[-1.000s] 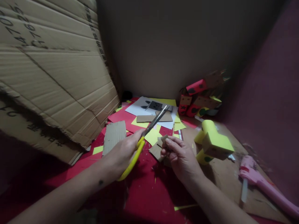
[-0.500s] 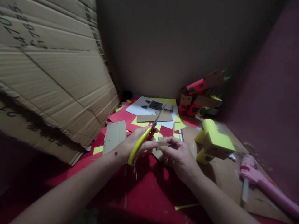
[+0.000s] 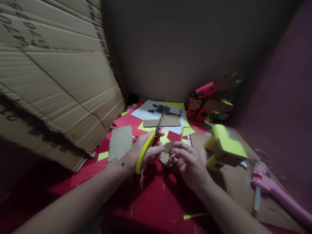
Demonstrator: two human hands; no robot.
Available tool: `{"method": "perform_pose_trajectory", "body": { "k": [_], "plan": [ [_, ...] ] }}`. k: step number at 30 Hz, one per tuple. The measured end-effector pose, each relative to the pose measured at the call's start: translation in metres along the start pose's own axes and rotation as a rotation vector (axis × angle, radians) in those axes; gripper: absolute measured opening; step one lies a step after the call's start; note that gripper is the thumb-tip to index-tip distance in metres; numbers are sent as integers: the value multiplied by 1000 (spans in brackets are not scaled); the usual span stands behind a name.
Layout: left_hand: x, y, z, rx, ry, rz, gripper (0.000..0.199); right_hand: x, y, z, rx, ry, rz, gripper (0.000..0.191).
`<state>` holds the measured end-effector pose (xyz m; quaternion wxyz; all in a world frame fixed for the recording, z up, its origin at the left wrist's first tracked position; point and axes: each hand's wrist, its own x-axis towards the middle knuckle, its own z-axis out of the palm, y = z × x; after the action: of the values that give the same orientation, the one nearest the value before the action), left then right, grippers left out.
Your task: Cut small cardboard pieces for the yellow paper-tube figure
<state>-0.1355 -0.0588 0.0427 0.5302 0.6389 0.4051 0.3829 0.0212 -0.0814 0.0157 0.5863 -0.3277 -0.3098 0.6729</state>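
Note:
My left hand (image 3: 149, 150) is closed around scissors with yellow and red handles (image 3: 144, 154), their blades pointing up and away. Between the two hands is a small cut cardboard piece (image 3: 169, 147), pinched by the fingertips of my right hand (image 3: 187, 161). The left fingertips come close to its left edge; whether they touch it I cannot tell. Beneath the hands lies another bit of cardboard, partly hidden. A strip of cardboard (image 3: 162, 121) rests on the paper sheets beyond the blades. Left of my left hand lies a flat corrugated cardboard piece (image 3: 120, 143).
A large cardboard sheet (image 3: 60, 78) leans at the left. On the right stand a yellow cardboard model (image 3: 225, 148) and a pink glue gun (image 3: 269, 185). Red and yellow models (image 3: 207, 104) are piled at the back right, by a white sheet with a drawing (image 3: 143, 110).
The small cardboard piece has turned in the fingers and tilts upward more. The scissors have swung slightly left and stand more upright.

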Motion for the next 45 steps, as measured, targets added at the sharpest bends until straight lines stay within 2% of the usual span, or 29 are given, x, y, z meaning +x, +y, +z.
{"method": "perform_pose_trajectory", "body": {
  "k": [5,11,13,16,19,22,31,45],
  "plan": [
    [0,-2,3,21,38,51,35,1,4,-1,-36,-12,0,20],
    [-3,-7,8,-7,-3,50,36,1,7,-1,-110,18,-43,18],
    [-5,-5,7,82,-41,41,33,1,6,-2,-144,19,-70,15],
    [-7,-2,1,340,-104,64,26,3,5,-5,-176,22,-148,12],
    [-12,0,-9,624,-137,112,32,6,3,-8,-178,10,-193,10],
    [-16,5,-15,757,-170,122,37,8,1,-10,-150,-5,-220,7],
    [-22,7,-15,868,-241,60,31,11,-2,-7,-137,-7,-337,8],
    [-24,10,-10,777,-273,57,30,9,-3,-3,-80,-2,-288,9]
  ]
}}
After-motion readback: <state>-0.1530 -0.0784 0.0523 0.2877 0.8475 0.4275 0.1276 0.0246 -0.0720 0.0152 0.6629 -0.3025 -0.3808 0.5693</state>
